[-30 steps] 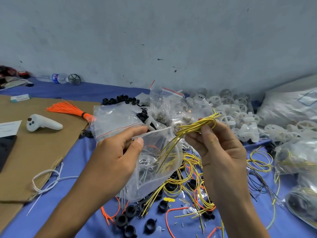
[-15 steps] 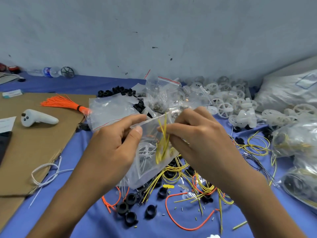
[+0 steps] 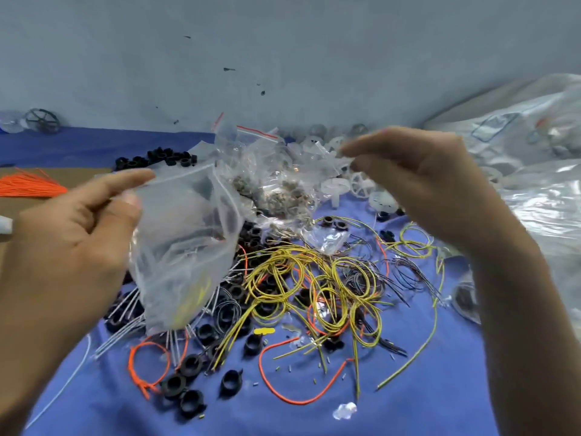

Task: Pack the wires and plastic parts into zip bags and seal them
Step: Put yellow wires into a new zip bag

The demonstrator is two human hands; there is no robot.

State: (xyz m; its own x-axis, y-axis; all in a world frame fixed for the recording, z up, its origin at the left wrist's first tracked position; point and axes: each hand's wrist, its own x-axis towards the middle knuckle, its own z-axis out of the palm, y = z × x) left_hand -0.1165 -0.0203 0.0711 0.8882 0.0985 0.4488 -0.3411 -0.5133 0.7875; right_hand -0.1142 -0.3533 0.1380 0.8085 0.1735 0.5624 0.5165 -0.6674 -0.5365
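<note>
Above the left edge of the yellow wire heap (image 3: 283,256), the left hand (image 3: 72,247) pinches the top edge of a clear zip bag (image 3: 185,240) between thumb and forefinger. The bag hangs with yellow and pale wires at its bottom. Up and right of the heap, the right hand (image 3: 424,184) hovers, blurred, fingers loosely bent and gripping nothing. Black plastic rings (image 3: 190,366) lie at the heap's near-left side.
</note>
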